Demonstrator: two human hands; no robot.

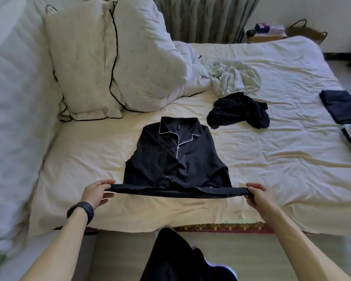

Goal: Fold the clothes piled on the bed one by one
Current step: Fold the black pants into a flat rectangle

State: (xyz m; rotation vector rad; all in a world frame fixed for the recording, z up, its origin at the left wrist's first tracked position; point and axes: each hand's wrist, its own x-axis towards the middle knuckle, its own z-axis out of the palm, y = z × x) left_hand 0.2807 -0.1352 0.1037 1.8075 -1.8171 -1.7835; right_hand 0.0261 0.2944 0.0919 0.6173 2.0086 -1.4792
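A black pyjama shirt [176, 157] with white piping lies flat on the cream bed sheet [272, 159], collar away from me, both sleeves folded in across the front. My left hand [98, 192] pinches the bottom hem at its left corner. My right hand [255, 194] pinches the hem at its right corner. The hem is lifted a little off the sheet and stretched straight between the two hands. A crumpled black garment [239, 113] lies beyond the shirt to the right. A crumpled pale green garment [233, 77] lies farther back.
Two pillows [83, 63] and a bunched duvet [150, 57] lean at the back left. A folded dark garment [342, 105] lies at the bed's right edge. A nightstand [265, 35] stands behind the bed. The bed's near edge [221, 228] is just in front of my legs.
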